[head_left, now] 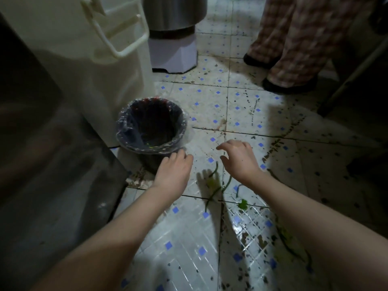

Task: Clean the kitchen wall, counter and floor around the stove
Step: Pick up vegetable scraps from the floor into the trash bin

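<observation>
Green veg scraps [212, 182] on floor [231, 97] nr bin [121, 131]

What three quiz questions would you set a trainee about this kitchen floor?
1. True or false: the left hand holds a cloth.
2. The bin is lined with: A plastic, B paper, C nothing.
3. What green litter lies on the floor near the right hand?
Key: 1 false; 2 A; 3 stems.
</observation>
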Tool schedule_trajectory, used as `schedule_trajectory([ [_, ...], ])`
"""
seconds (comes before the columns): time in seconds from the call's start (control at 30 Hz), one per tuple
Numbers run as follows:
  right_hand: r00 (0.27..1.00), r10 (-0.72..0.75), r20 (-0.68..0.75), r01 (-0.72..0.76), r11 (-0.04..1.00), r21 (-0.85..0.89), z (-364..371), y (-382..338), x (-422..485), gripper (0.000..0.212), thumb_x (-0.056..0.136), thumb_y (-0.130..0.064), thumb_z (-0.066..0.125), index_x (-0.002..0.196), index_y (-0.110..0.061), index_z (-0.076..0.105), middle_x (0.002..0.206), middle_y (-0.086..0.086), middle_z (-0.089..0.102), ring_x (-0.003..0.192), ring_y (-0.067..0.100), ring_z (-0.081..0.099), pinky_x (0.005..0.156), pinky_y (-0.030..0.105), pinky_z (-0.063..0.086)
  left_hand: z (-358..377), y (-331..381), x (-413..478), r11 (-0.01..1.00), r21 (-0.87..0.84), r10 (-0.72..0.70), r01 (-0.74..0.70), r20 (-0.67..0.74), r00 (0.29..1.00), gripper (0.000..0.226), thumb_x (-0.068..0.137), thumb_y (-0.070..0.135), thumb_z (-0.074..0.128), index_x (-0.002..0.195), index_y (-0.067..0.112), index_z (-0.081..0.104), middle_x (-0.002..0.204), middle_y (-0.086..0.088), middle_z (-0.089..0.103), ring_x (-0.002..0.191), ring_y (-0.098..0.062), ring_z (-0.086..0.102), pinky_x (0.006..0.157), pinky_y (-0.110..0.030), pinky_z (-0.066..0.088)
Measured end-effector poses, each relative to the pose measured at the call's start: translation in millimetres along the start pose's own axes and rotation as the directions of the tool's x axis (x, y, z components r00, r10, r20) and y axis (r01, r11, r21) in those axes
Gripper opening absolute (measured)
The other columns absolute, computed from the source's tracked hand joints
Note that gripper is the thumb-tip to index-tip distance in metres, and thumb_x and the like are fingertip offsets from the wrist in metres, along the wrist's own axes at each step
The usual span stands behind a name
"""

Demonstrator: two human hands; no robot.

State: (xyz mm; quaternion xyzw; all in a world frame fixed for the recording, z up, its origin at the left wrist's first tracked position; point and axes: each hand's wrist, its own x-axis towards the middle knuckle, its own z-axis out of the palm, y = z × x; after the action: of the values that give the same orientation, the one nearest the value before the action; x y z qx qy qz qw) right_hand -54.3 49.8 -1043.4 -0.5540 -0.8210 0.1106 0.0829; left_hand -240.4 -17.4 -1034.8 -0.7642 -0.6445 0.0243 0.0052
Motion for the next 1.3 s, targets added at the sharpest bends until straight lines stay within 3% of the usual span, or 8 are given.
schedule_trajectory([
  [0.3,0.983,0.112,0.143,-0.109,0.994,-0.028,31,64,-58,0.044,0.085,-0.011,0.058,0.127,-0.022,0.054,0.128,0.001,0.056,0.121,0.021,0.047,0.101,0.037,0.03,50,49,17,0.993,0.002,0.113,-0.115,0.143,0.983,0.033,0.09,0.01,0.049,0.121,0.016,0.042,0.118,-0.006,0.048,0.107,-0.026,0.049,0.084,-0.034,0.039],
  [0.5,0.973,0.175,0.15,-0.184,0.981,0.053,53,86,-71,0.036,0.09,-0.016,0.052,0.126,-0.02,0.056,0.126,0.0,0.057,0.118,0.019,0.048,0.101,0.036,0.03,77,65,43,0.997,-0.026,0.07,-0.066,0.225,0.972,0.032,0.094,0.015,0.045,0.125,0.013,0.039,0.122,-0.009,0.048,0.112,-0.027,0.049,0.09,-0.036,0.04],
  [0.73,0.969,0.184,0.164,-0.196,0.979,0.062,77,96,-64,0.037,0.088,-0.017,0.057,0.125,-0.019,0.056,0.122,0.002,0.059,0.113,0.021,0.05,0.099,0.036,0.034,109,75,72,0.997,-0.004,0.071,-0.073,0.277,0.958,0.032,0.095,0.015,0.047,0.126,0.01,0.041,0.125,-0.011,0.048,0.114,-0.028,0.048,0.092,-0.037,0.04],
  [0.9,0.972,0.188,0.145,-0.204,0.973,0.107,92,99,-69,0.03,0.09,-0.018,0.058,0.12,-0.021,0.057,0.119,-0.001,0.059,0.11,0.018,0.05,0.098,0.034,0.033,133,76,87,0.999,0.0,0.032,-0.033,0.281,0.959,0.033,0.093,0.011,0.05,0.125,0.009,0.041,0.125,-0.012,0.048,0.113,-0.028,0.049,0.091,-0.037,0.041],
  [1.07,0.971,0.198,0.135,-0.217,0.966,0.143,97,111,-76,0.023,0.097,-0.028,0.047,0.112,-0.021,0.062,0.103,-0.002,0.06,0.091,0.014,0.049,0.085,0.032,0.039,147,79,100,1.0,0.015,-0.013,0.01,0.236,0.972,0.035,0.092,0.01,0.054,0.124,0.011,0.042,0.122,-0.012,0.05,0.11,-0.028,0.05,0.091,-0.039,0.041],
  [1.3,0.963,0.241,0.124,-0.258,0.953,0.156,95,114,-79,0.023,0.095,-0.024,0.047,0.109,-0.016,0.064,0.093,0.0,0.057,0.082,0.013,0.039,0.074,0.028,0.029,146,78,84,0.999,-0.013,-0.035,0.037,0.173,0.984,0.034,0.085,0.004,0.056,0.116,0.011,0.046,0.112,-0.009,0.054,0.103,-0.027,0.053,0.084,-0.036,0.043],
])
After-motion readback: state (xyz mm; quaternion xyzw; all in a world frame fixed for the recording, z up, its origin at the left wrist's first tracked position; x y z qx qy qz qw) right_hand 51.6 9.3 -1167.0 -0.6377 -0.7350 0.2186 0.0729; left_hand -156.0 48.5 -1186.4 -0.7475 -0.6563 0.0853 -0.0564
